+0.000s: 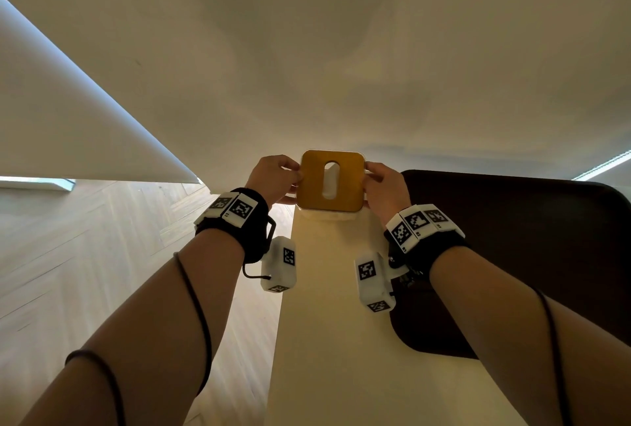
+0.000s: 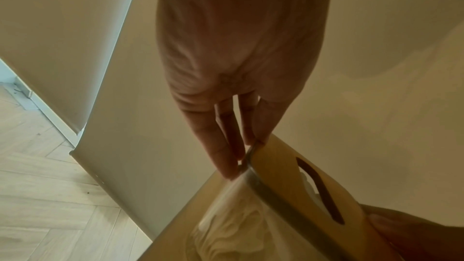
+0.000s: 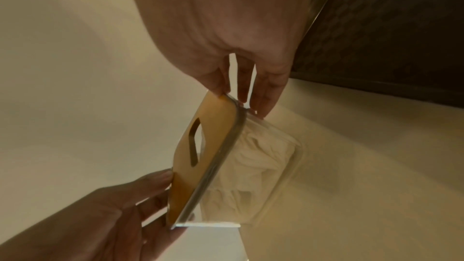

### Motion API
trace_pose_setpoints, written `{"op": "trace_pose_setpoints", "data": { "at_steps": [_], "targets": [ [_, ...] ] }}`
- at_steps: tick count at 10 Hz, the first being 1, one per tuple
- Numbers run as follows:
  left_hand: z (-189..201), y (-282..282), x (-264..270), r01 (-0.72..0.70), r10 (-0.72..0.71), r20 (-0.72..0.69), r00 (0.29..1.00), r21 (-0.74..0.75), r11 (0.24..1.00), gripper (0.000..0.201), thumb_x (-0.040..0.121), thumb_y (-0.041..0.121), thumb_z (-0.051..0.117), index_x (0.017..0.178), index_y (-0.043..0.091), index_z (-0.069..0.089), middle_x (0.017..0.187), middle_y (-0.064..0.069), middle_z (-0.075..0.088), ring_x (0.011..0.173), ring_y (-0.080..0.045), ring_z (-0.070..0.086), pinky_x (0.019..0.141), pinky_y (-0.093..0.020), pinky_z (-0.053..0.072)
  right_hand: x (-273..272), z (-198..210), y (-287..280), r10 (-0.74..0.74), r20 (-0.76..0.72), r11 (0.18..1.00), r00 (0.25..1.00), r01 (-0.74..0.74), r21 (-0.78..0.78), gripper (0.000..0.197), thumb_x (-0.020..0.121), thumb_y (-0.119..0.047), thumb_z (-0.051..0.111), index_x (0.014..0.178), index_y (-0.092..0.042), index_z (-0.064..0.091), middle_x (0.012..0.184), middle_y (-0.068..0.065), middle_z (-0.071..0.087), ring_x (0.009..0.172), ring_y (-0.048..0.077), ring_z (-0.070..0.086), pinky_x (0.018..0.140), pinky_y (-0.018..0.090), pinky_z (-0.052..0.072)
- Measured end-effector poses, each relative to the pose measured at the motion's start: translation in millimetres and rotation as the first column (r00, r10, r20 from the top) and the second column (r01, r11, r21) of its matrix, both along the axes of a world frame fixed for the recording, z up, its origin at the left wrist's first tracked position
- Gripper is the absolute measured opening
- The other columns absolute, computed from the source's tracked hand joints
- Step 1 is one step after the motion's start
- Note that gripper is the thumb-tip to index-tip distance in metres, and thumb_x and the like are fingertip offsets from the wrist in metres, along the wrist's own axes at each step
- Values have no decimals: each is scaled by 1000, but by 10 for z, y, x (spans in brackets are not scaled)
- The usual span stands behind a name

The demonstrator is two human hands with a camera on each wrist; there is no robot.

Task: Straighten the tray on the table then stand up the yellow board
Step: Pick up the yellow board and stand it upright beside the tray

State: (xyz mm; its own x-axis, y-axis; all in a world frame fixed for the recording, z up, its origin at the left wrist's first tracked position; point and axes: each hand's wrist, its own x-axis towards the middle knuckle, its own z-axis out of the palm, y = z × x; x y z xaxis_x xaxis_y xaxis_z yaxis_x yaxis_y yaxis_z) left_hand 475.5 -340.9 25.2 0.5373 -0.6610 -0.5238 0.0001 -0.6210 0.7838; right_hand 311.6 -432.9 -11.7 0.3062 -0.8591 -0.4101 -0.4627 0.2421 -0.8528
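Between the two grips, the yellow board [image 1: 330, 181] stands upright at the tabletop's [image 1: 338, 340] far end: left hand [image 1: 273, 177] pinches its left edge, right hand [image 1: 385, 186] its right. Right of the right grip lies the dark tray [image 1: 526, 255]. Clear tissue box [image 3: 266, 178] attached behind the board.

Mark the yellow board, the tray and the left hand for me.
Yellow board [image 1: 312, 183]: head view, its face left of the slot.
Tray [image 1: 512, 238]: head view, its dark flat surface.
Left hand [image 1: 271, 176]: head view, back of the hand.
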Motion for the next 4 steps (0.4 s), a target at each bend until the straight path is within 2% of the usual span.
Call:
{"op": "trace_pose_setpoints", "data": {
  "at_steps": [2, 3, 4],
  "targets": [
    [3, 10, -12, -5, 5, 4, 1000, -3, 1000, 12, 87, 9, 59, 98, 7, 63, 83, -10, 66, 71, -24, 66, 63, -35, 58, -5, -16, -8, 15, 10, 1000, 1000, -15, 2, 30, 93, -13, 46, 118, -22, 60, 111, 10, 69, 98, 27, 64, 90, 50, 55],
    [10, 11, -17, -1, 1, -11, 1000, -19, 1000, 18, 88, 14, 59, 105, 6, 63, 87, -10, 66, 76, -25, 66, 66, -37, 59, -9, 35, -20, 2, 15, 998, 1000, -3, 57, 33, 91, -14, 46, 122, -20, 54, 117, 12, 64, 103, 28, 61, 94, 50, 52],
    [9, 182, 60, -114, 109, -63, 992, -78, 990, 18, 91, 21, 58, 105, 10, 62, 91, -9, 64, 79, -25, 65, 74, -39, 57, -142, 132, -46, -5, 28, 999, 1000, 3, 40, 32, 93, -15, 47, 125, -15, 49, 125, 13, 57, 112, 28, 56, 101, 49, 47]
  ]
}}
